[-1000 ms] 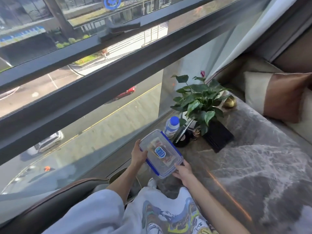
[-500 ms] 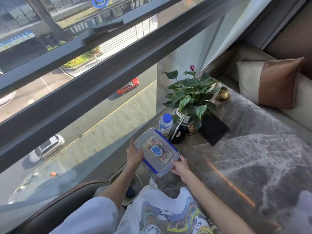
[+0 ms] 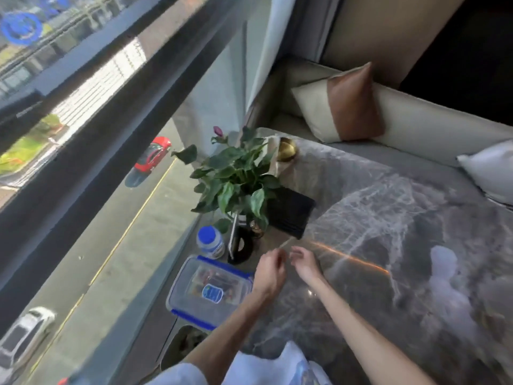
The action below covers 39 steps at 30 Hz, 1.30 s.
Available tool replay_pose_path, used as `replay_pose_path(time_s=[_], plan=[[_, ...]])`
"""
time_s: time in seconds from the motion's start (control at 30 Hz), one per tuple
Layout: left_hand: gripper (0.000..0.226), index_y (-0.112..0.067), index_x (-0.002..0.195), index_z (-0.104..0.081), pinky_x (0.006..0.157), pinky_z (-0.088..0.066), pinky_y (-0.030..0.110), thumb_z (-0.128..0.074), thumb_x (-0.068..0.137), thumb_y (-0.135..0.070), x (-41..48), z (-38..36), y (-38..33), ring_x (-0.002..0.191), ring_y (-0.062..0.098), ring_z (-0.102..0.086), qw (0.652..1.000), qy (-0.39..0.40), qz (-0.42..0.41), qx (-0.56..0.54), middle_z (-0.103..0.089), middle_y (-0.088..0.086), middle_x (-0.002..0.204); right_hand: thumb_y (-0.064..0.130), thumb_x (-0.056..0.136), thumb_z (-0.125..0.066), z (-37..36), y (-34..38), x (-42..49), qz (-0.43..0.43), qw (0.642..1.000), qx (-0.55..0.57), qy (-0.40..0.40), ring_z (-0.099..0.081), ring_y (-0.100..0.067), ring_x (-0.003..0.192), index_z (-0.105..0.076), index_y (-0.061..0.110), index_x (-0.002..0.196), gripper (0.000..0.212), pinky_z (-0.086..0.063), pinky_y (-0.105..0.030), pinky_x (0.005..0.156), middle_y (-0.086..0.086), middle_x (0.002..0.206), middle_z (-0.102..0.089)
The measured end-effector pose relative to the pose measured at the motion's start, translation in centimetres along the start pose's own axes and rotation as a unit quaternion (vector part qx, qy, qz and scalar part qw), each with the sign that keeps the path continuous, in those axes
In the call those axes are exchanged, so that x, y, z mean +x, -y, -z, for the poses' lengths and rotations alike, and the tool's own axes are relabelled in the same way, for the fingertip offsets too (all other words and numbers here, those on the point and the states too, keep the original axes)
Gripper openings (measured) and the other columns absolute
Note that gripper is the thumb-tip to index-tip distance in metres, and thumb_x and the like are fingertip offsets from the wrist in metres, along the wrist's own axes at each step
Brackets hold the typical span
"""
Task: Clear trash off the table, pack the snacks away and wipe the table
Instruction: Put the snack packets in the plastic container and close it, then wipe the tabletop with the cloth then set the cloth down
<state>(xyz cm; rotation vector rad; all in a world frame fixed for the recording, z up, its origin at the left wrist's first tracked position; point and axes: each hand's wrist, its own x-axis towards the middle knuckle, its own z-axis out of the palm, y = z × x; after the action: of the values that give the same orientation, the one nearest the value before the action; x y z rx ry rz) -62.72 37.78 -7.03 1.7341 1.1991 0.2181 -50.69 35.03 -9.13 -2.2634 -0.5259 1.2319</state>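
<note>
A clear snack box point(image 3: 194, 298) with a blue-clipped lid lies closed on the grey marble table point(image 3: 388, 245), at its window-side edge. Snack packets show through the lid. My left hand point(image 3: 268, 273) hovers just right of the box, off it, fingers loosely curled. My right hand point(image 3: 305, 262) is close beside the left one, over the bare tabletop. Both hands look empty, though the frame is blurred.
Behind the box stand a white bottle with a blue cap point(image 3: 210, 243), a black round object point(image 3: 244, 245), a potted plant point(image 3: 236, 176), a black box point(image 3: 291, 212) and a gold bowl point(image 3: 286, 150). Cushions point(image 3: 352, 107) line the bench beyond. A bin point(image 3: 183, 343) sits below the table edge.
Both hands have let go of the snack box, which now rests on the table. They moved right and came together over the tabletop. The camera swung right.
</note>
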Motion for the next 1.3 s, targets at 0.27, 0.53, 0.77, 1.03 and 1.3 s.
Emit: replay_pose_path(time_s=[0.27, 0.53, 0.77, 1.03, 1.3], plan=[[0.04, 0.006, 0.132, -0.051, 0.082, -0.051, 0.034, -0.044, 0.095, -0.007, 10.5, -1.4, -1.5, 0.083, 0.025, -0.058, 0.899, 0.063, 0.336, -0.273, -0.058, 0.011, 0.093, 0.008, 0.097, -0.049, 3.5, 3.0, 5.4, 0.005, 0.996, -0.079, -0.039, -0.058, -0.029, 0.123, -0.063, 0.011, 0.128, 0.035, -0.044, -0.036, 0.106, -0.012, 0.132, -0.064], [0.04, -0.002, 0.13, -0.053, 0.076, -0.048, 0.037, -0.043, 0.102, -0.029, 15.5, -2.9, -2.3, 0.077, 0.027, -0.061, 0.715, -0.014, 0.45, -0.535, -0.065, 0.015, 0.095, 0.007, 0.1, -0.046, 4.7, 5.4, 11.0, 0.12, 0.934, -0.328, 0.082, -0.017, -0.022, 0.151, -0.025, 0.014, 0.154, 0.058, -0.016, -0.027, 0.12, -0.005, 0.163, -0.021], [0.042, 0.0, 0.136, -0.051, 0.073, -0.051, 0.04, -0.049, 0.101, -0.024, 17.5, -4.4, -1.7, 0.069, 0.025, -0.057, 0.644, -0.03, 0.45, -0.618, -0.062, 0.015, 0.086, 0.026, 0.096, -0.054, 2.7, 5.0, 12.1, 0.166, 0.873, -0.458, -0.01, -0.049, -0.026, 0.124, -0.048, 0.015, 0.136, 0.042, -0.047, -0.039, 0.095, -0.005, 0.139, -0.046], [0.038, 0.006, 0.122, -0.056, 0.101, -0.049, 0.05, -0.052, 0.1, -0.025, 17.9, -5.6, -1.7, 0.103, 0.036, -0.065, 0.683, -0.032, 0.43, -0.589, -0.064, 0.023, 0.116, 0.024, 0.098, -0.048, 3.6, 4.9, 12.4, 0.227, 0.875, -0.427, -0.019, -0.054, -0.024, 0.107, -0.056, 0.016, 0.109, 0.016, -0.048, -0.039, 0.081, -0.002, 0.113, -0.057], [0.042, 0.007, 0.123, -0.051, 0.072, -0.056, 0.039, -0.066, 0.088, -0.012, 14.3, -5.8, -3.4, 0.085, 0.031, -0.066, 0.781, 0.003, 0.405, -0.476, -0.064, 0.02, 0.095, 0.027, 0.084, -0.061, 5.6, 0.7, 7.7, 0.246, 0.892, -0.379, -0.009, -0.06, -0.022, 0.095, -0.057, 0.017, 0.097, 0.017, -0.047, -0.036, 0.078, -0.001, 0.097, -0.059]])
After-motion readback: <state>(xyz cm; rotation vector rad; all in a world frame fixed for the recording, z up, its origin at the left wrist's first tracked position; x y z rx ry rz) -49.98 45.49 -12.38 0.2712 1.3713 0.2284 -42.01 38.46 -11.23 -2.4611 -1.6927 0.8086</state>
